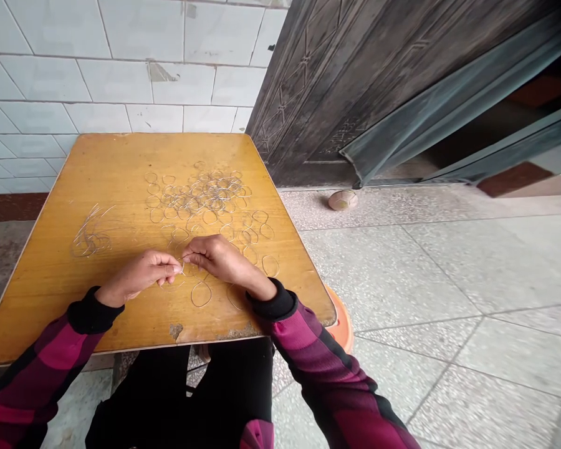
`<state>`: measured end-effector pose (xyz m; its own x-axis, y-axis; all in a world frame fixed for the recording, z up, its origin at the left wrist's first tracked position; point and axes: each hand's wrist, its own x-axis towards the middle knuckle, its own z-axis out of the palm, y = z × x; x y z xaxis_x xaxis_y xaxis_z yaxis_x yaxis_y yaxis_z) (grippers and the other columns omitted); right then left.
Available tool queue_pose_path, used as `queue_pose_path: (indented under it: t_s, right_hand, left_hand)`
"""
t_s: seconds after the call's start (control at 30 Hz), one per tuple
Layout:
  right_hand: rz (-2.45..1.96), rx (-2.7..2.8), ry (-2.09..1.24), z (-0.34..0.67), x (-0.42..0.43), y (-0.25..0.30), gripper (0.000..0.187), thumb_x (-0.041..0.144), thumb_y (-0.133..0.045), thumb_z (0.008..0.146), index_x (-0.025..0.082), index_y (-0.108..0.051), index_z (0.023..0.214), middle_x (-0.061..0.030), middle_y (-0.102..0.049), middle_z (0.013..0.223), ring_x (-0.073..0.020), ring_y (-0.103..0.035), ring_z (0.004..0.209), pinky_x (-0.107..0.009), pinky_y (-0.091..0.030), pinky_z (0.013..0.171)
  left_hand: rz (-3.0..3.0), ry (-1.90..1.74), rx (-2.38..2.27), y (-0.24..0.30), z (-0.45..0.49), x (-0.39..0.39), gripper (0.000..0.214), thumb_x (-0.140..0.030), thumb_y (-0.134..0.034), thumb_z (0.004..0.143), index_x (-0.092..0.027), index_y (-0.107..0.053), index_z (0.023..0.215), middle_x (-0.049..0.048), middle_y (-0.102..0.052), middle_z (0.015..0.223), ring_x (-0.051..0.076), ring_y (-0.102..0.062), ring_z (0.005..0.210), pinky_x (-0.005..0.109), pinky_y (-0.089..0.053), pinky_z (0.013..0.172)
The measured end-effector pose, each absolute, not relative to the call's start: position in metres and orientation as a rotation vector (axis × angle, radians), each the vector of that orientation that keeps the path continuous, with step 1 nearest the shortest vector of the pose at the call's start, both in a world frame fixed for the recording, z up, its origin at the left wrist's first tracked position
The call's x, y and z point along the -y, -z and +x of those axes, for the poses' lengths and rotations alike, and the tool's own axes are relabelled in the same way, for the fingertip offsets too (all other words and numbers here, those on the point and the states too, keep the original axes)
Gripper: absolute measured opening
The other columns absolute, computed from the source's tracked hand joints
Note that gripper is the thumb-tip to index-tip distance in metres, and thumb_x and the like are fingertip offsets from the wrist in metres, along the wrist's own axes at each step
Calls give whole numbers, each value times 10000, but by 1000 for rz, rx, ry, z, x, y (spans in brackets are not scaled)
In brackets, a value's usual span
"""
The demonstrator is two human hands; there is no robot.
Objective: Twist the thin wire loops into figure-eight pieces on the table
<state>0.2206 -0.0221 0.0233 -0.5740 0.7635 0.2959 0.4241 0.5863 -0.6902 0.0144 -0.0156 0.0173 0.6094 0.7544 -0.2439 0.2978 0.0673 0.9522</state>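
Biggest thing here is the yellow-orange wooden table (75, 187), pushed up against a white tiled wall, with a dark carved door (355, 81) off to the right. The tabletop is worn, and the front edge is chipped in a couple of spots.

A heap of wire loops (206, 193) is spread over the middle and far part of it. They're thin silvery rings, roughly oval or teardrop shaped, tangled thick at the back and thinning out into single loops toward the near edge. Over on the left, well apart from the heap, lies a smaller bundle of wire strands (90, 236) (looser, partly straight, partly curled).

Both hands sit close together near the front of the table. The left hand (138, 274) and right hand (215, 255) each have fingertips pinched together on one thin wire (182, 267), held between them just above the wood. It's pale, shiny and really fine, so I can't tell its exact shape. A single finished loop (201, 293) lies just below the hands.
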Motion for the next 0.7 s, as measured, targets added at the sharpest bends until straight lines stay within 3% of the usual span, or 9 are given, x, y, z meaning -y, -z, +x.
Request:
queue_pose_path:
  t_s: [0.3, 0.4, 0.47, 0.6, 0.7]
  right_hand:
    - [-823, 2260, -839, 217, 21, -23, 223, 257, -489, 950, 176, -669, 848, -28, -663, 785, -117, -587, 709, -248, -433, 665]
    - [-952, 2047, -867, 216, 21, -23, 182, 332, -558, 915, 177, -649, 945, -22, -655, 806, -112, -575, 694, -249, -436, 662]
    - [-1073, 1850, -856, 217, 21, -23, 258, 389, -614, 873, 165, -615, 1001, -16, -633, 790, -106, -553, 665, -245, -432, 639]
    - [-1162, 1721, -967, 213, 23, -16, 286, 444, -593, 869, 159, -589, 861, 8, -581, 686, -88, -513, 574, -232, -401, 563]
    - [-1126, 1789, -1046, 201, 29, -9, 258, 420, -604, 863, 162, -591, 874, 4, -614, 699, -86, -513, 553, -227, -394, 547]
  left_hand:
    - [1477, -367, -978, -15, 19, 17, 161, -268, -602, 691, -177, -613, 559, -18, -520, 511, 95, -422, 461, 231, -307, 465]
    - [1418, -567, -1016, -15, 20, 18, 184, -281, -620, 698, -172, -601, 551, -23, -515, 509, 86, -407, 459, 226, -306, 468]
    - [1314, -757, -1046, -15, 20, 17, 189, -298, -636, 699, -168, -596, 567, -26, -513, 519, 76, -391, 458, 222, -295, 468]
    - [1109, -1059, -1098, -15, 20, 12, 181, -304, -676, 668, -159, -589, 603, -25, -520, 556, 70, -405, 486, 220, -307, 487]
    - [1050, -1159, -1104, -14, 21, 10, 190, -308, -683, 664, -160, -576, 611, -25, -524, 575, 74, -425, 509, 224, -327, 506]
